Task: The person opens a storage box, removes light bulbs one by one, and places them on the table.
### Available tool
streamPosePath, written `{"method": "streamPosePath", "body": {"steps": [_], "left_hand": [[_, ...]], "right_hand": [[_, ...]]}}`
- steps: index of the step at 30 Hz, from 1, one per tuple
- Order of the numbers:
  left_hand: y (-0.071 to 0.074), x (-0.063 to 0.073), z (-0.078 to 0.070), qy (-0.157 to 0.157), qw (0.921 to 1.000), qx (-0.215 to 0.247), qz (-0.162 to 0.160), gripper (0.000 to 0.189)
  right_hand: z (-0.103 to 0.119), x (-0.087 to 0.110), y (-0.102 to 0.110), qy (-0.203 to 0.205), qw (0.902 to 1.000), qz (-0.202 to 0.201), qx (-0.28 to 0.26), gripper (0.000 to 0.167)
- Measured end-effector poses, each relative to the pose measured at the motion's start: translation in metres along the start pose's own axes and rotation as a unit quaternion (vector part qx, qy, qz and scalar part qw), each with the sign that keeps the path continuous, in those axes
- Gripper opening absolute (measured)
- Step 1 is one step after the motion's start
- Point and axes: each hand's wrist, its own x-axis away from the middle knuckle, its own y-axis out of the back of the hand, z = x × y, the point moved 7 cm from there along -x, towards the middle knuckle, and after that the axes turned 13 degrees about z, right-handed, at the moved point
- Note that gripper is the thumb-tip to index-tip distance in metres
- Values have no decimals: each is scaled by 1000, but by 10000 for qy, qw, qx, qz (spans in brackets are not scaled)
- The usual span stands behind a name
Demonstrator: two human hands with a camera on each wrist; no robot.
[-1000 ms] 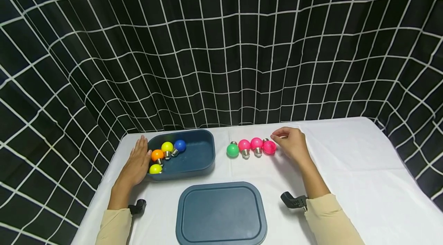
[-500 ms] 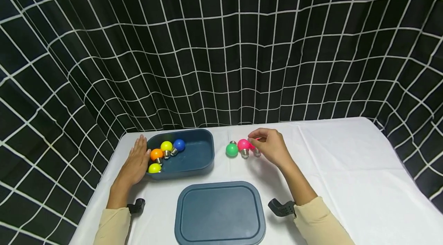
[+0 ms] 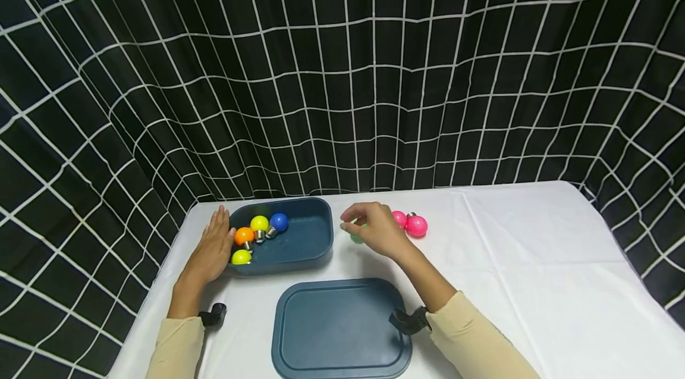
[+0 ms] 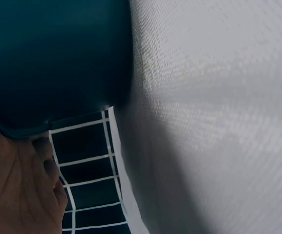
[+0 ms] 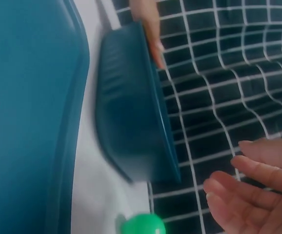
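My left hand (image 3: 210, 251) lies with straight fingers along the left end of a dark blue-grey box (image 3: 316, 257), touching its rim. Inside the box are two yellow light bulbs, an orange light bulb (image 3: 244, 235) and a blue light bulb (image 3: 279, 222). My right hand (image 3: 377, 227) hovers above the row of bulbs to the right of the box, fingers loosely bent and holding nothing. Beneath it a green light bulb (image 5: 143, 225) is partly covered in the head view. Two pink light bulbs (image 3: 417, 226) show beyond the hand; whatever lies directly behind it is hidden.
A flat blue-grey lid (image 3: 342, 328) lies in front of the box, with my right wrist camera (image 3: 409, 320) over its right edge. White cloth (image 3: 535, 266) covers the table. A black curtain with white grid lines (image 3: 374, 99) hangs behind.
My right hand has moved left along the bulb row, from the rightmost pink bulb to above the green one. The right-hand pink bulbs show again. My left hand stays at the box.
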Motion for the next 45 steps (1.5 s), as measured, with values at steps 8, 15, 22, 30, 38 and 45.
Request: {"method": "streamPosePath", "body": {"steps": [8,15,22,30,38,45], "left_hand": [[0,0,-1,31,10000,59,34,64],[1,-2,2,71,10000,1,42,63],[-2,-3,4,39,10000,83,36,63],[1,-3,2,35,10000,25,20,62],[4,-3,4,11,10000,29,11,62],[1,-3,4,-22,9999,87,-48,62]], "right_hand": [[24,-26,-28,487,9977,437,161,14],[44,-40,-58,594,9944,782,396,15],[53,-55,-94,550,9895,1207,565,20],[63,-73,-129,511,9848,1419,863,22],[73,-92,-153,282,9812,1562,1099,19],[64,-103,-169,129,9825,1606,938,20]]}}
